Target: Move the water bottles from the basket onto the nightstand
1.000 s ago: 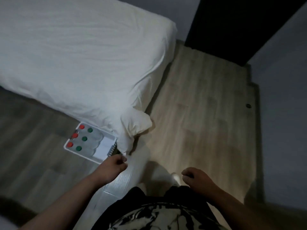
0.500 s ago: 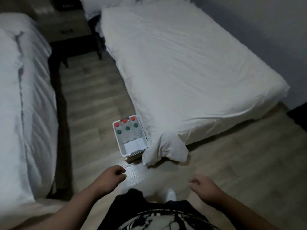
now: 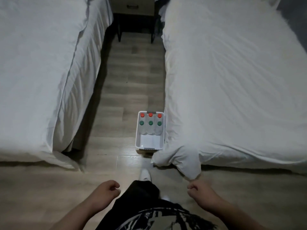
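Evidently the approach is in hand — bottles (image 3: 150, 123) are stood in the basket (image 3: 137, 130) on the floor (image 3: 129, 72), left hand (image 3: 108, 190) and right hand (image 3: 197, 190) are held loose, empty — and a stoop is called for.

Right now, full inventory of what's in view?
left bed: one, white, left side
right bed: one, white, right side
floor: grey-brown wood, between beds
nightstand: one, light wood, aisle's far end
basket: one, white, on floor beside right bed
red-capped bottles: three, clear, basket's far row
green-capped bottles: three, clear, next row nearer
shoe: one, white, bottom centre
left hand: loosely curled, empty
right hand: loosely curled, empty
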